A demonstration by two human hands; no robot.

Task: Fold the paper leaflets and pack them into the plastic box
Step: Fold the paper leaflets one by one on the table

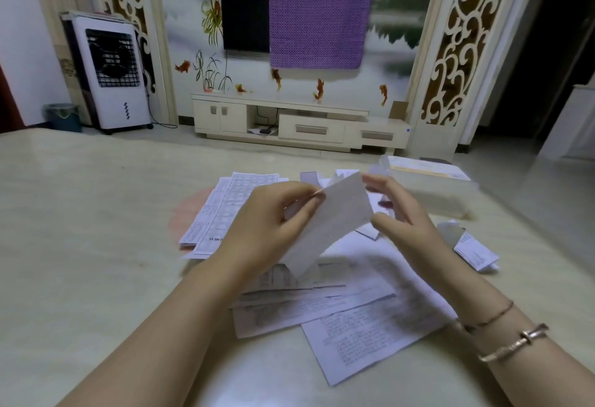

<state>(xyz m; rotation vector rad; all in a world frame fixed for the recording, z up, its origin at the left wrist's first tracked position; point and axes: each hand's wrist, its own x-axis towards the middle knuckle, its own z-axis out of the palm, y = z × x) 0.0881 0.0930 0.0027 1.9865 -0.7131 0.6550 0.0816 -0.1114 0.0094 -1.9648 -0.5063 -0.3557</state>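
I hold a folded white leaflet tilted above the table's middle. My left hand pinches its upper left edge between thumb and fingers. My right hand is at its right edge, thumb against the paper's lower right corner, fingers loosely spread behind it. Under my hands lies a loose heap of printed leaflets, some flat, some folded. The clear plastic box stands at the right rear of the table with papers inside it.
More printed sheets lie spread to the left rear of the heap. A small folded leaflet lies near the right table edge. The pale marble table reaches far left. Beyond stand a TV cabinet and an air cooler.
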